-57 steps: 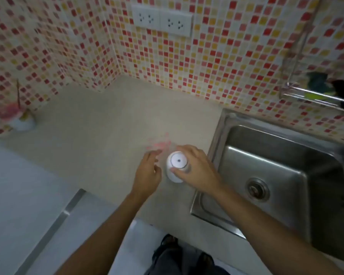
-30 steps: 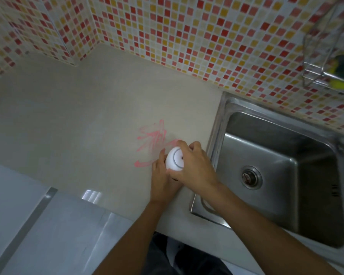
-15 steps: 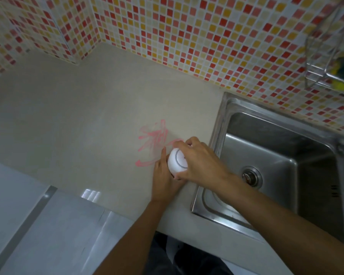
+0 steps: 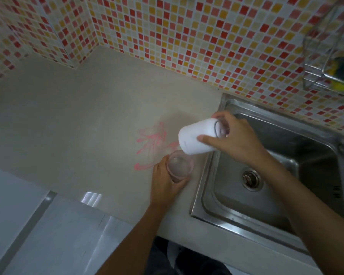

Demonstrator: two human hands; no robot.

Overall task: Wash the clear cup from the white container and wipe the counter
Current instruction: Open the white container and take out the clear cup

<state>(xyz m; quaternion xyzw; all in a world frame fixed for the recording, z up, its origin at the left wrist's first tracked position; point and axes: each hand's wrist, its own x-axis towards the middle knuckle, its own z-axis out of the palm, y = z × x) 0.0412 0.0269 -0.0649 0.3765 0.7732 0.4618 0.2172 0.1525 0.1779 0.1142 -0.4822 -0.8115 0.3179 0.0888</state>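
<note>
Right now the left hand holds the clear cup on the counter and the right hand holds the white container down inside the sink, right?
Not quite. The head view shows the right hand holding the white container tilted in the air above the counter edge, beside the sink. The left hand does hold the clear cup.

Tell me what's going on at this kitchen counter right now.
A person is standing at the counter beside a steel sink. The right hand holds a white container tipped on its side in the air by the sink's edge. The left hand has a grip on a clear cup standing upright on the counter, separate from the container. Pink smears mark the counter just behind the cup, not yet wiped.
</note>
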